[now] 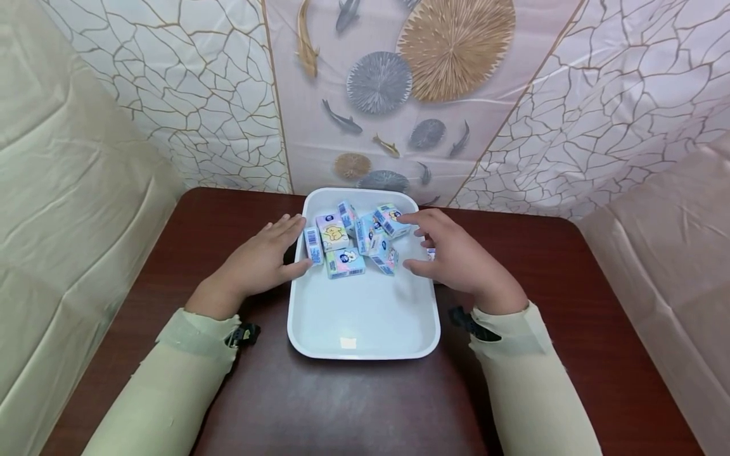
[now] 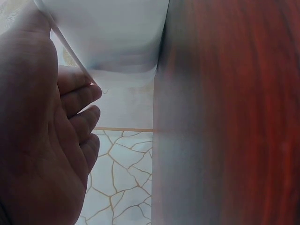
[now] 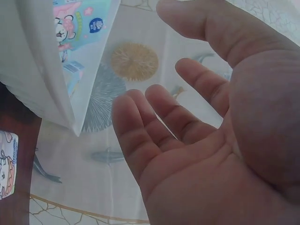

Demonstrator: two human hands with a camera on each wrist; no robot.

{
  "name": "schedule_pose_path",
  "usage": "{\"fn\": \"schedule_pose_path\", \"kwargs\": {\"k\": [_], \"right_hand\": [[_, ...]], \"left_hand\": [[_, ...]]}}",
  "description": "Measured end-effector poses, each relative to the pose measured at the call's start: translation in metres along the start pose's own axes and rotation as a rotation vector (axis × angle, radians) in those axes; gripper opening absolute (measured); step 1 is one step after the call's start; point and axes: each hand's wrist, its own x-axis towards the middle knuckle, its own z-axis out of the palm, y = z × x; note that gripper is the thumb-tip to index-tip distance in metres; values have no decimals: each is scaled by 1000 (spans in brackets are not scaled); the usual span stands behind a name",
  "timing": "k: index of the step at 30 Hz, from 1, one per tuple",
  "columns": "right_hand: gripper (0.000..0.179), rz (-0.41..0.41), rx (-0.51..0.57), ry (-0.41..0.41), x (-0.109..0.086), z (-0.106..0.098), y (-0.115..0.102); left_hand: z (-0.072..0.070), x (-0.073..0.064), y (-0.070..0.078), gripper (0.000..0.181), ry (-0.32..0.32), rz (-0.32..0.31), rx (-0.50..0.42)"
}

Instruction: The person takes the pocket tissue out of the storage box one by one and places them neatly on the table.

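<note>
- White rectangular tray (image 1: 365,316): flat on the dark red-brown wooden table (image 1: 342,405), its far end near the patterned backdrop (image 1: 228,95).
- Cartoon-printed pocket-tissue packets (image 1: 345,263): grouped in the far half of the tray, several leaning on or overlapping one another; an exact count cannot be told. The near half of the tray floor is bare.
- Yellow-character packet (image 1: 332,232): within the group, towards the left, face up. Just left of it, the barcoded packet (image 1: 313,246) sits along the left wall.
- Upper-right packet (image 1: 391,220): tilted, near the right hand's index finger.
- Loose packet (image 3: 8,164): on the table outside the tray, on its right side; mostly hidden behind the right hand in the head view.
- Left hand (image 1: 259,259): at the left rim, fingers extended, thumb spread away and reaching over the rim. No packet in its grasp; whether it bears on the tray cannot be told.
- Right hand (image 1: 456,256): over the right rim, thumb and index well apart, remaining fingers loosely bent. The palm, seen in the right wrist view, holds nothing.
- Sleeves (image 1: 171,386): pale green, with a dark band (image 1: 245,334) at the left wrist.
</note>
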Motion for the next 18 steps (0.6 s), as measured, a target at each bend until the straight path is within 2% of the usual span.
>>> {"fn": "schedule_pose_path", "kwargs": {"k": [11, 18], "right_hand": [[76, 2, -19, -61, 14, 5, -2], [76, 63, -17, -131, 25, 6, -5]], "left_hand": [[-1, 0, 1, 96, 1, 7, -10], [-1, 0, 1, 96, -2, 3, -15]]}}
